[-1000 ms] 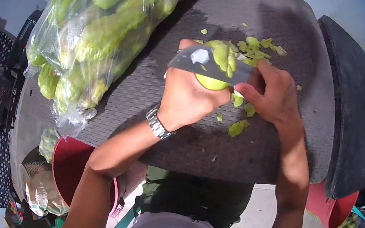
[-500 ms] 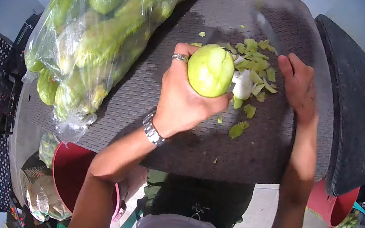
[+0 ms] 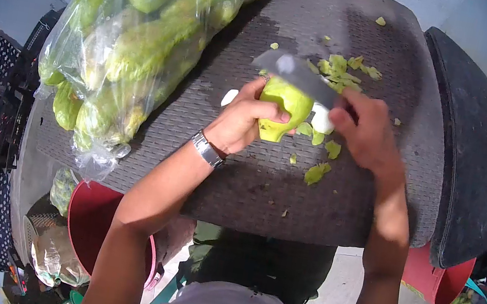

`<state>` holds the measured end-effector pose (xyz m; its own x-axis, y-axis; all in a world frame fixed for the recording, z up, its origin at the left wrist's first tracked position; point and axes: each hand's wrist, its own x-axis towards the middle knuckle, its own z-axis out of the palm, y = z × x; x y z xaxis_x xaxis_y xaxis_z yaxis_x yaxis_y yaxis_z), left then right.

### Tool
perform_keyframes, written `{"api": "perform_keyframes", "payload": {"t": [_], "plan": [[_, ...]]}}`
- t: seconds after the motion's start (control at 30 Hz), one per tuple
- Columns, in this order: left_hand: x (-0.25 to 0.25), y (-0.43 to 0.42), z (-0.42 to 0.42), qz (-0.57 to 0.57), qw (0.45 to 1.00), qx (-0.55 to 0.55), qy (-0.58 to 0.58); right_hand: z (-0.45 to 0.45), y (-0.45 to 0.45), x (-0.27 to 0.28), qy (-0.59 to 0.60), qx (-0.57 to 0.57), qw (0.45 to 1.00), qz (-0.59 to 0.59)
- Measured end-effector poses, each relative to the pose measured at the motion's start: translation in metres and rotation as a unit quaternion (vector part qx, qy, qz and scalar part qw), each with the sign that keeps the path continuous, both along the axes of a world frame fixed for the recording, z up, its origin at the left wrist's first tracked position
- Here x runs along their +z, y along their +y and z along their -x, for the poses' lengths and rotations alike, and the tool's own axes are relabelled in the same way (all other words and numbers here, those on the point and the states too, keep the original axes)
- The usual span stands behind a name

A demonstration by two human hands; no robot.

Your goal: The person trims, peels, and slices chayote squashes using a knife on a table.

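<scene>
My left hand (image 3: 244, 116) grips a pale green chayote (image 3: 283, 104) above the table, its thumb across the near side and its cut end tilted toward me. In my right hand (image 3: 366, 128) is a knife (image 3: 299, 78), its broad blade blurred by motion and lying across the top of the chayote. Whether the edge touches the skin I cannot tell. Green peelings (image 3: 339, 70) are scattered on the table behind the hands. A white piece (image 3: 322, 120) lies between the hands, and another small white piece (image 3: 229, 97) lies left of my left hand.
A clear plastic bag full of chayotes (image 3: 153, 38) takes up the left of the woven-surface table (image 3: 237, 190). A dark chair (image 3: 477, 154) stands against its right side. Red tubs (image 3: 89, 222) sit below the table's front edge, on both sides.
My right hand has come left and brought the knife over the chayote. The chayote has been turned in my left hand, its end now pointing toward me.
</scene>
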<state>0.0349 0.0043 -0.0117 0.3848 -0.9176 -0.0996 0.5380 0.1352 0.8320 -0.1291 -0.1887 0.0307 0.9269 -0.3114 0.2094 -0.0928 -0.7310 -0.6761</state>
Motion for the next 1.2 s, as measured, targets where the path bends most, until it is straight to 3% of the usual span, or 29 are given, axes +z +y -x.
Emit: {"api": "perform_keyframes", "payload": {"t": [0.03, 0.13, 0.17, 0.27, 0.37, 0.47, 0.6, 0.67, 0.7, 0.8, 0.9, 1.03, 1.13, 1.2], "plan": [[0.000, 0.001, 0.000, -0.002, 1.000, -0.021, 0.019, -0.001, 0.005, -0.001, -0.014, 0.024, 1.000, 0.009], [-0.016, 0.004, 0.008, 0.061, 0.993, 0.060, -0.078, -0.002, 0.017, -0.001, -0.036, 0.078, 0.996, 0.022], [-0.019, 0.003, 0.002, 0.043, 0.989, 0.039, -0.139, -0.002, 0.021, 0.002, -0.030, 0.083, 0.996, 0.019], [-0.023, 0.001, 0.002, 0.036, 0.991, 0.065, -0.110, -0.002, 0.022, 0.003, -0.028, 0.098, 0.994, 0.024], [-0.014, 0.003, 0.003, 0.015, 0.918, 0.114, -0.380, -0.002, 0.024, 0.006, -0.028, 0.105, 0.994, 0.024], [-0.014, -0.002, 0.000, 0.021, 0.885, 0.129, -0.446, -0.002, 0.022, 0.005, -0.024, 0.127, 0.991, 0.022], [0.010, 0.000, 0.001, -0.046, 0.891, 0.091, -0.442, 0.000, 0.013, 0.005, -0.035, 0.166, 0.986, 0.006], [0.030, 0.010, 0.015, -0.033, 0.873, 0.069, -0.482, -0.002, -0.011, -0.017, -0.036, 0.035, 0.996, 0.072], [0.028, 0.008, 0.022, 0.025, 0.866, 0.054, -0.497, -0.004, -0.021, -0.023, -0.038, -0.035, 0.993, 0.103], [0.042, 0.008, 0.046, -0.003, 0.844, 0.010, -0.536, -0.002, -0.043, -0.013, -0.007, -0.060, 0.995, 0.081], [0.022, 0.002, 0.033, -0.041, 0.879, 0.042, -0.472, -0.001, -0.032, -0.009, 0.026, -0.108, 0.992, 0.051], [0.018, 0.001, 0.020, -0.064, 0.977, 0.007, -0.204, 0.001, -0.033, -0.016, 0.017, -0.114, 0.991, 0.066], [0.010, 0.000, 0.012, -0.019, 0.999, 0.027, -0.037, -0.001, -0.025, -0.006, 0.045, -0.133, 0.989, 0.042], [0.001, -0.003, 0.005, 0.008, 1.000, 0.005, -0.006, -0.001, -0.023, -0.006, 0.045, -0.141, 0.988, 0.042]]}}
